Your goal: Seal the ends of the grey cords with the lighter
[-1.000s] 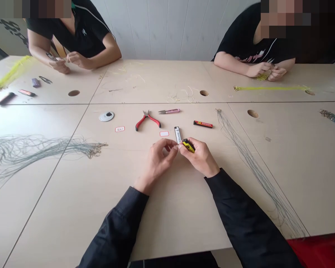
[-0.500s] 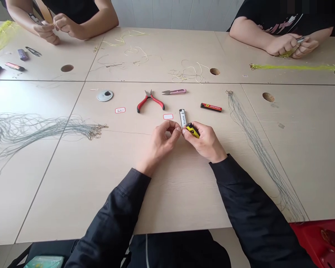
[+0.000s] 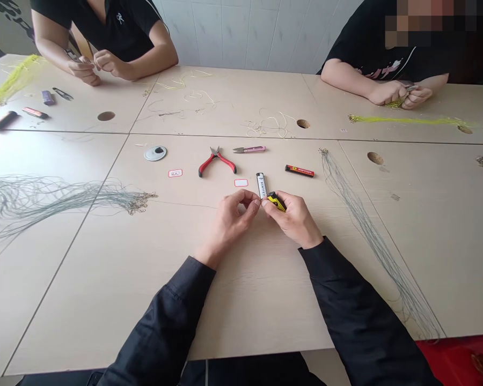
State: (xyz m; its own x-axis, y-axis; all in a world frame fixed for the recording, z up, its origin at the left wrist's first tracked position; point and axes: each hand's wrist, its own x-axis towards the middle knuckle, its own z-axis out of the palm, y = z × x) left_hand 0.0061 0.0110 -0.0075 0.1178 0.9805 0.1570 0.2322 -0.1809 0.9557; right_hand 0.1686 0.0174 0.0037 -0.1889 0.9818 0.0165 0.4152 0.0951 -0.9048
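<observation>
My right hand is closed around a yellow and black lighter, its top end pointing up and left. My left hand pinches thumb and forefinger together against the right fingertips. A thin grey thread runs into the left hand from a bundle of grey threads with small metal bits at its end. What exactly lies between the fingertips is too small to make out. Just behind the hands lies a white lighter, and a red lighter is farther right.
Red-handled pliers, thread snips and a grey disc lie beyond my hands. A second grey thread bundle stretches along the right. Across the table two people handle yellow threads and tools. The tabletop has round holes.
The camera view has tilted upward, so everything sits lower in the picture. Both hands keep the same grip and stay together at the same spot on the table.
</observation>
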